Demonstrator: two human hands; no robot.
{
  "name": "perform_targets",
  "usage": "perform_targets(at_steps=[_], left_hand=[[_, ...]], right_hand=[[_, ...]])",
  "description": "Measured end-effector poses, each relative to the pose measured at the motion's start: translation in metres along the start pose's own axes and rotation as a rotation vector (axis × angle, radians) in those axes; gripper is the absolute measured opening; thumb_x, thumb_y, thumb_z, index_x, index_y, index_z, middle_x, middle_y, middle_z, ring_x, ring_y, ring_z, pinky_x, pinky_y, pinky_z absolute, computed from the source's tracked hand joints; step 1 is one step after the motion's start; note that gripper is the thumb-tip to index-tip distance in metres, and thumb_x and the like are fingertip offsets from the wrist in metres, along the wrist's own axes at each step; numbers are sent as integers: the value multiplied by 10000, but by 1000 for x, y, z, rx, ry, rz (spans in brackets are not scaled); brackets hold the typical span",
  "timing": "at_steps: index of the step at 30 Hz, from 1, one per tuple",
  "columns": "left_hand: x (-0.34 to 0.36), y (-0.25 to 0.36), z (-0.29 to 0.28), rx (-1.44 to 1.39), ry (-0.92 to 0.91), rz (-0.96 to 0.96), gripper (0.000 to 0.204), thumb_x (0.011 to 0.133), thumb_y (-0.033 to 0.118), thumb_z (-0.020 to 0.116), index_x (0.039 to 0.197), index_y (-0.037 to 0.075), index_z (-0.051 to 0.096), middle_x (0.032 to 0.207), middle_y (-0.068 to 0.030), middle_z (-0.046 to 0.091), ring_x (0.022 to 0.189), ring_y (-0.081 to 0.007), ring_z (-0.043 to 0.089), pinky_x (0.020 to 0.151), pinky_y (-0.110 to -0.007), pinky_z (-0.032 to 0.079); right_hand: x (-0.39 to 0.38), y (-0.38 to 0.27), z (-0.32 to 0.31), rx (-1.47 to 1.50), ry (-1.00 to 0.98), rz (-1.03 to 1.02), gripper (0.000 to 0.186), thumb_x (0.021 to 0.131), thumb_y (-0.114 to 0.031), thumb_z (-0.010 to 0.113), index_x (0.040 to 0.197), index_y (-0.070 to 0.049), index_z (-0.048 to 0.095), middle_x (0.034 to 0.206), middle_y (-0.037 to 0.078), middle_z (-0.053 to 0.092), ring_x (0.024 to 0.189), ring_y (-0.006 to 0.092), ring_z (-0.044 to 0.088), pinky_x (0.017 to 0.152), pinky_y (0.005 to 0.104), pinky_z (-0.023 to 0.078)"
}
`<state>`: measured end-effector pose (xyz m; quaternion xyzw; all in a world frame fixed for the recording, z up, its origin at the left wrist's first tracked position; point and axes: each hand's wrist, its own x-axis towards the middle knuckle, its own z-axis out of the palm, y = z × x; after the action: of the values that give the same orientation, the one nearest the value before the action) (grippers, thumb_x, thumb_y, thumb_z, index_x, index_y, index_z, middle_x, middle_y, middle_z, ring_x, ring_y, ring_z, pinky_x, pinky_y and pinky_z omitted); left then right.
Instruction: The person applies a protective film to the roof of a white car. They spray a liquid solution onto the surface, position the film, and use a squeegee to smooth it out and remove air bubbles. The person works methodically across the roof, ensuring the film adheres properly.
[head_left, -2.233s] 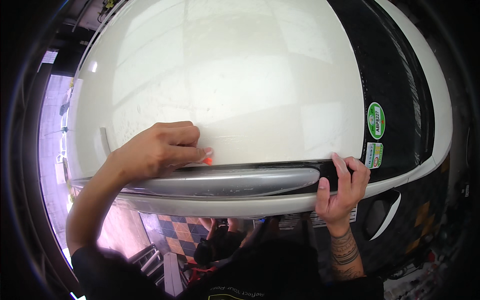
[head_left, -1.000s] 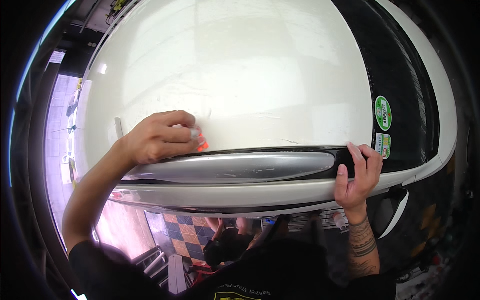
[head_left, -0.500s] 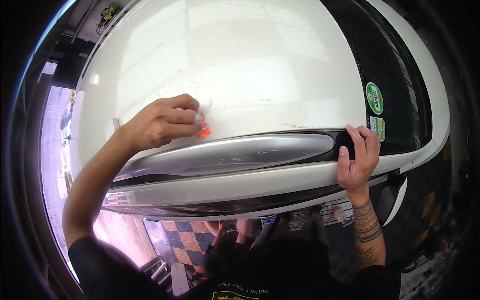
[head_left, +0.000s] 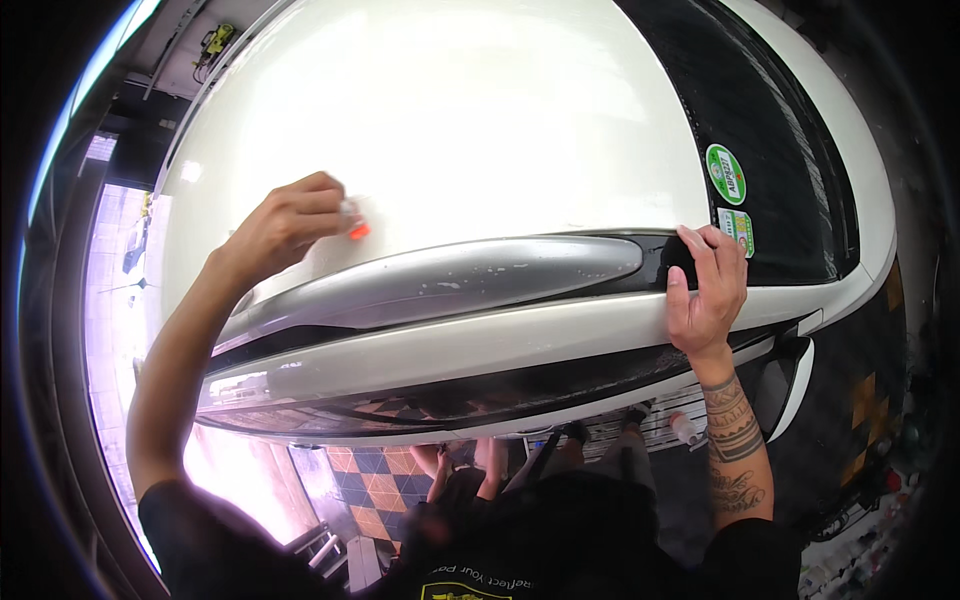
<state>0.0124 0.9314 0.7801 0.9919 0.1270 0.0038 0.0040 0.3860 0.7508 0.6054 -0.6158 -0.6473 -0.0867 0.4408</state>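
My left hand [head_left: 285,225] is closed, fingertips pinching a small whitish object with an orange end [head_left: 358,227]. It is blurred, so its exact kind does not show. The object is at the surface of a white car roof [head_left: 480,130], just beyond the silver roof rail [head_left: 470,275]. Further right, my right hand [head_left: 712,295] holds nothing. Its fingers are spread and rest over the roof's edge, on the black strip past the rail's front end, close to the dark windshield [head_left: 780,150].
Green-and-white stickers [head_left: 726,175] sit on the windshield's near corner. The side mirror [head_left: 795,385] juts out beside my right forearm. Below the car's side are a slatted platform [head_left: 655,432] with a whitish bottle [head_left: 684,428], checkered floor tiles [head_left: 375,485] and another person's bare limbs [head_left: 490,465].
My left hand has moved left along the roof with the orange-ended object. The view has shifted slightly, and my right hand stays at the roof's edge.
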Motion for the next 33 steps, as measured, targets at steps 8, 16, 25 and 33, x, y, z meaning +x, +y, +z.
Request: perform_targets(at_steps=[8, 16, 25, 33], left_hand=[[104, 30, 32, -27, 116, 262, 142, 760, -12, 667, 899, 18, 669, 797, -91, 572, 877, -261, 590, 728, -363, 522], [-79, -24, -6, 118, 121, -207, 117, 743, -14, 689, 837, 50, 712, 726, -59, 605, 827, -210, 615, 690, -341, 551], [113, 32, 32, 68, 74, 269, 134, 784, -50, 626, 897, 10, 667, 884, -108, 633, 858, -267, 608, 748, -359, 525], [-17, -14, 9, 185, 121, -156, 187, 772, -57, 612, 906, 41, 699, 825, -73, 653, 785, -221, 617, 720, -351, 541]], right_hand=[[-3, -5, 5, 25, 46, -45, 323, 778, -169, 580, 1053, -5, 616, 1018, 165, 560, 935, 346, 539, 854, 438, 417], [-20, 17, -1, -24, 76, 120, 319, 774, -211, 591, 1042, -38, 578, 941, 112, 547, 876, 292, 538, 743, 404, 392], [-29, 24, 2, -43, 91, 102, 189, 800, -222, 608, 823, -67, 503, 789, 79, 500, 749, 283, 487, 680, 395, 367], [-30, 33, 1, -62, 120, 132, 175, 800, -226, 599, 779, -82, 501, 764, 65, 502, 740, 281, 485, 666, 404, 358]])
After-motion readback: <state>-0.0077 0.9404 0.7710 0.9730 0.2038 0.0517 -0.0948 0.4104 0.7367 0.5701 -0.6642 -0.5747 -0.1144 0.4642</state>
